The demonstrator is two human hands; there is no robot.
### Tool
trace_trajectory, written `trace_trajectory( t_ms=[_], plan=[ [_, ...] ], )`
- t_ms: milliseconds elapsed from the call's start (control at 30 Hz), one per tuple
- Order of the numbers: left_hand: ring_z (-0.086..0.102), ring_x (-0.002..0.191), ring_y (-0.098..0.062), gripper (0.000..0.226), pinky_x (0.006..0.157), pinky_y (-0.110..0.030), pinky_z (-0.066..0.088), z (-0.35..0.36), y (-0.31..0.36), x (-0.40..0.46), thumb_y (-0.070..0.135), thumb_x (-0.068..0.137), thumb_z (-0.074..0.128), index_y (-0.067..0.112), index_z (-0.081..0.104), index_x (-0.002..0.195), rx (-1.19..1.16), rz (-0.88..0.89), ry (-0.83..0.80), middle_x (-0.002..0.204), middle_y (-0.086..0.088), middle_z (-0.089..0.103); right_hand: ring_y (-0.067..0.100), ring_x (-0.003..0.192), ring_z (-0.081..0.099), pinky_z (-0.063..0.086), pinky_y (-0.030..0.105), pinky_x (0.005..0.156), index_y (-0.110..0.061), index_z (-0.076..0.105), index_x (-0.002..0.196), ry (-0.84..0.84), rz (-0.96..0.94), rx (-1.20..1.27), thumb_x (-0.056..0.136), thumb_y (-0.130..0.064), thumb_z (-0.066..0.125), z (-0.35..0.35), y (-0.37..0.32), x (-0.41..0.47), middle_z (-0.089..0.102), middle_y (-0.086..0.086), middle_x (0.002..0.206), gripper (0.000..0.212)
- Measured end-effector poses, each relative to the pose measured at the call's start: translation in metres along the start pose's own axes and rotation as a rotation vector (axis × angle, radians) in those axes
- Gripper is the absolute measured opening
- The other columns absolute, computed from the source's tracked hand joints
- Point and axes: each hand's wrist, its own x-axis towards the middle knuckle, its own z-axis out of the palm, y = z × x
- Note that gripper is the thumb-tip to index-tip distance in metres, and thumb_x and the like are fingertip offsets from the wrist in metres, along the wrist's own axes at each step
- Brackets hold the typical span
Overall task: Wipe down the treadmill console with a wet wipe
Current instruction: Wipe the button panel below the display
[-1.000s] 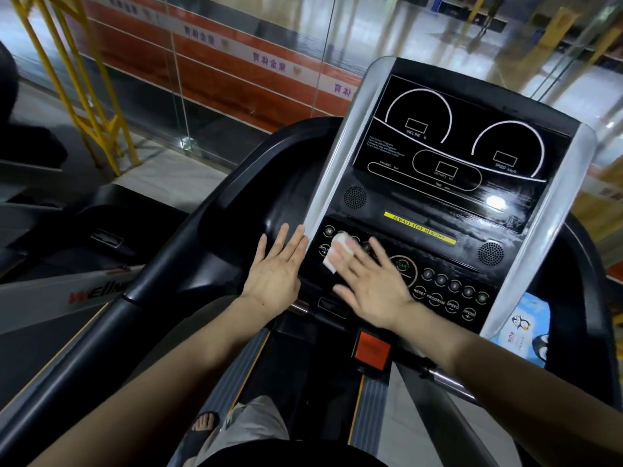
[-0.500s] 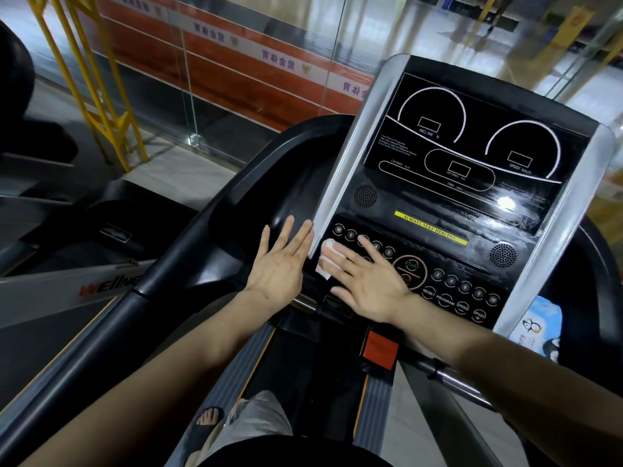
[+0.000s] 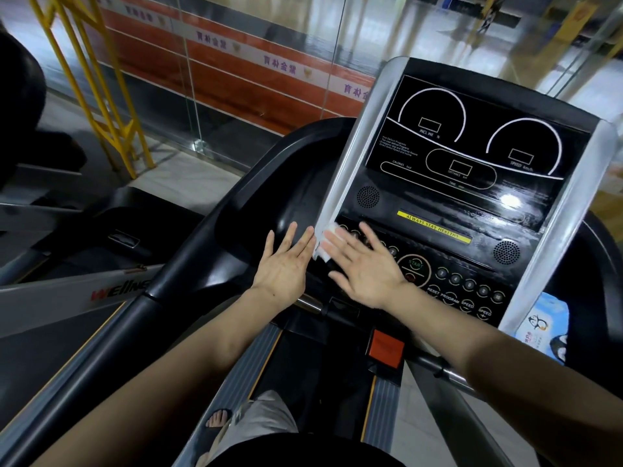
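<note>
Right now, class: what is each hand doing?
Left hand: open, flat beside the console.
Right hand: open, straight fingers pressing the wet wipe.

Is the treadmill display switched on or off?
Off, it seems: the display is dark, its incline, speed and distance windows blank; only printed white outlines and a light reflection show.

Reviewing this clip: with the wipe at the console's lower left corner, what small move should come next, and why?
Probably slide the right hand, pressing the wet wipe flat, rightward across the button rows; those buttons lie uncovered beside it, while the left hand rests flat outside the console's silver edge.
</note>
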Motion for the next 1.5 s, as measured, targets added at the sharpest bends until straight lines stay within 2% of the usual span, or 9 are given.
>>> trace_trajectory(
  t_ms=[300, 433, 600, 700, 800, 967, 1100, 1267, 1500],
  plan=[
    [-0.020, 0.159, -0.023, 0.075, 0.128, -0.060, -0.004, -0.003, 0.010, -0.004, 0.012, 0.102, 0.041, 0.018, 0.003, 0.166, -0.040, -0.008, 0.033, 0.175, 0.008, -0.008, 0.019, 0.164, 0.009, 0.003, 0.054, 0.132, -0.016, 0.025, 0.167, 0.068, 0.168, 0.097, 0.109, -0.048, 0.023, 0.006, -0.002, -0.030, 0.015, 0.003, 0.175, 0.066],
    [-0.018, 0.159, -0.022, 0.076, 0.129, -0.059, -0.004, -0.005, 0.019, -0.004, 0.013, 0.102, 0.043, 0.019, 0.004, 0.166, -0.051, 0.008, 0.058, 0.174, 0.008, -0.008, 0.022, 0.159, 0.029, 0.002, 0.051, 0.133, -0.013, 0.037, 0.162, 0.108, 0.166, 0.069, 0.107, -0.040, 0.027, 0.011, 0.006, -0.062, 0.032, 0.003, 0.171, 0.062],
    [-0.017, 0.159, -0.020, 0.074, 0.129, -0.056, -0.004, -0.003, 0.025, -0.006, 0.014, 0.102, 0.043, 0.019, 0.006, 0.166, -0.057, 0.011, 0.051, 0.174, 0.008, -0.007, 0.020, 0.142, 0.057, 0.017, 0.050, 0.128, -0.015, 0.066, 0.141, 0.277, 0.175, 0.130, 0.105, -0.032, 0.052, 0.016, 0.012, -0.075, 0.062, -0.002, 0.151, 0.042],
    [-0.016, 0.160, -0.020, 0.074, 0.130, -0.055, -0.003, -0.001, 0.027, -0.006, 0.013, 0.102, 0.043, 0.020, 0.008, 0.166, -0.056, -0.002, 0.040, 0.175, 0.008, -0.005, 0.020, 0.123, 0.069, 0.027, 0.045, 0.124, -0.019, 0.082, 0.111, 0.401, 0.221, 0.219, 0.094, -0.025, 0.077, 0.020, 0.017, -0.070, 0.075, -0.005, 0.130, 0.018],
    [-0.015, 0.160, -0.020, 0.074, 0.130, -0.056, -0.002, -0.002, 0.031, -0.007, 0.013, 0.101, 0.043, 0.020, 0.009, 0.166, -0.052, -0.019, 0.027, 0.175, 0.009, -0.004, 0.026, 0.108, 0.071, 0.040, 0.045, 0.115, -0.019, 0.082, 0.097, 0.447, 0.240, 0.293, 0.083, -0.014, 0.087, 0.023, 0.020, -0.064, 0.075, 0.000, 0.119, 0.015],
    [-0.013, 0.160, -0.021, 0.070, 0.130, -0.057, 0.001, -0.003, 0.037, -0.014, 0.015, 0.102, 0.041, 0.021, 0.012, 0.166, -0.035, -0.044, 0.013, 0.175, 0.008, -0.004, 0.029, 0.100, 0.064, 0.043, 0.040, 0.097, -0.014, 0.072, 0.117, 0.425, 0.377, 0.382, 0.085, -0.011, 0.083, 0.025, 0.010, -0.061, 0.068, 0.004, 0.116, 0.034],
    [-0.010, 0.161, -0.020, 0.069, 0.130, -0.056, 0.004, -0.003, 0.042, -0.019, 0.018, 0.102, 0.042, 0.023, 0.015, 0.165, -0.023, -0.083, -0.003, 0.175, 0.010, -0.003, 0.030, 0.093, 0.066, 0.042, 0.039, 0.097, -0.010, 0.077, 0.101, 0.419, 0.365, 0.463, 0.076, 0.002, 0.083, 0.030, -0.002, -0.062, 0.070, 0.005, 0.107, 0.029],
    [0.000, 0.162, -0.022, 0.068, 0.129, -0.057, 0.007, -0.004, 0.044, -0.032, 0.016, 0.099, 0.044, 0.023, 0.025, 0.164, -0.045, -0.103, 0.020, 0.175, 0.008, 0.007, 0.030, 0.082, 0.070, 0.053, 0.043, 0.080, -0.015, 0.076, 0.085, 0.342, 0.431, 0.610, 0.069, 0.003, 0.083, 0.015, -0.020, -0.059, 0.074, 0.002, 0.090, 0.025],
    [0.015, 0.161, -0.026, 0.061, 0.128, -0.059, 0.010, -0.013, 0.043, -0.047, 0.015, 0.098, 0.049, 0.024, 0.039, 0.157, -0.107, -0.127, 0.062, 0.171, 0.003, 0.028, 0.016, 0.090, 0.071, 0.045, 0.035, 0.083, -0.023, 0.076, 0.093, 0.461, 0.614, 0.828, 0.083, -0.004, 0.081, -0.004, -0.056, -0.103, 0.076, -0.012, 0.103, 0.022]
  ],
)
